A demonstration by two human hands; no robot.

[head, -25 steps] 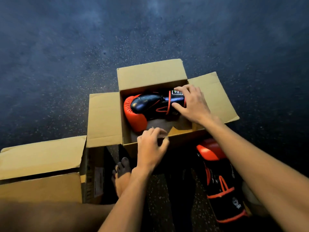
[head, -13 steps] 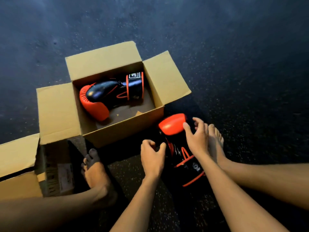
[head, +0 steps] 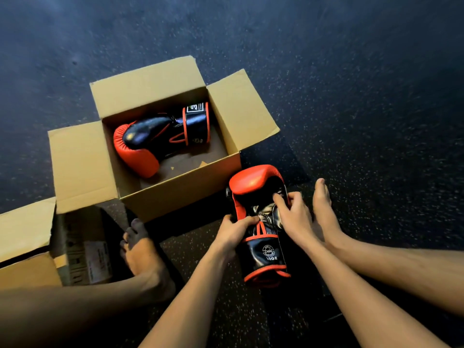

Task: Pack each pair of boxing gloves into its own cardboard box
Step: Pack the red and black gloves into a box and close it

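At the left edge stands a second cardboard box (head: pixel 25 237), its flap raised; a pale printed label (head: pixel 96 257) on its side is too blurred to read. Just right of it a bare left foot (head: pixel 140 254) rests on the dark speckled floor (head: pixel 351 96).

Farther off, the open cardboard box (head: pixel 180 194) has all four flaps spread. One black and red boxing glove (head: pixel 155 144) lies on its side inside, padded end to the left and cuff to the right. The cuff carries a white patch (head: pixel 194 108) with a black logo that I cannot make out.

Near the box's right corner the second glove (head: pixel 266 254) lies on the floor, red padding far and cuff near. Its cuff shows a round stamp reading "CHINA" and, below it, "10OZ". The left hand (head: pixel 233 229) grips the glove's left edge, thumb laid across the palm side. The right hand (head: pixel 293 217) holds the right edge with curled fingers. A bare right foot (head: pixel 324 214) lies just beside that hand.

Half a second ago both hands were only reaching this glove; a second ago they were at the open box.
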